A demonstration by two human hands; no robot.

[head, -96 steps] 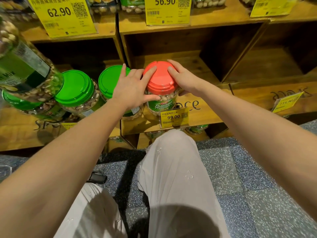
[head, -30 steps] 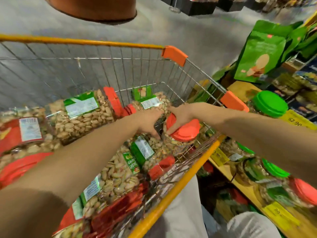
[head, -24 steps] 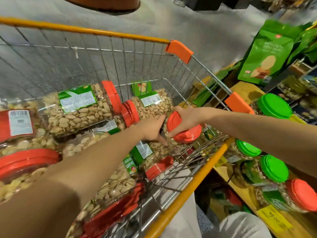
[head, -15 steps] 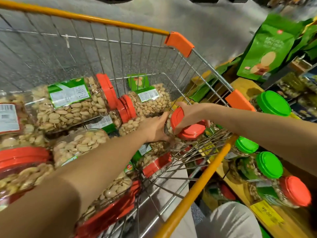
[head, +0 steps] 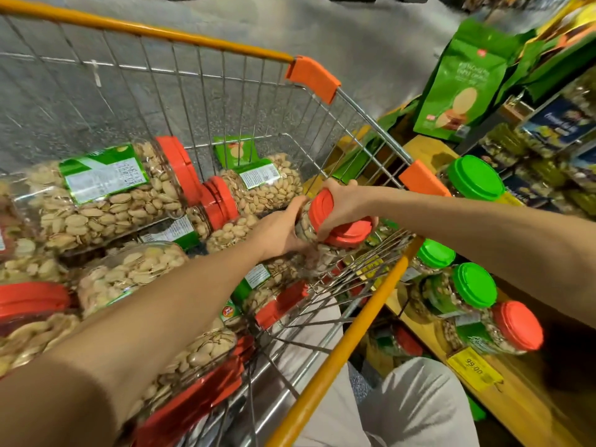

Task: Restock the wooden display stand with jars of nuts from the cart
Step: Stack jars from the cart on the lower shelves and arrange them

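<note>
Hands meet on one clear plastic jar of pistachios (head: pixel 317 253) with a red-orange screw lid (head: pixel 351 233), low inside the wire shopping cart (head: pixel 338 350) with its yellow rim. The jar sits close against the cart's right-hand wire wall, tilted so the lid points up and toward that wall. It lies on top of other jars.

The left hand (head: pixel 280 232) grips the jar's clear body on the side facing the middle of the cart, its fingers (head: pixel 300 204) curled round it. The right hand (head: pixel 345 201) reaches in over the cart's right rim and clasps the lid from above. Its fingers (head: pixel 327 225) are bent across the lid's top, so red shows on either side of them.

Deeper in the cart, more clear jars of pistachios (head: pixel 106 201) with red lids lie on their sides, piled against one another. Some of them show green labels.

Outside the cart's right wall stands the wooden display stand (head: pixel 516 398). It carries several green-lidded jars of nuts (head: pixel 474 285) and, nearest the person, one red-lidded jar (head: pixel 512 327). A yellow price tag (head: pixel 474 369) reading 99.00 is fixed to the stand's edge below that jar. Beyond the cart's far right corner stands a green snack pouch (head: pixel 464 79). Below the cart's near rim the person's light trousers (head: pixel 416 404) show.
</note>
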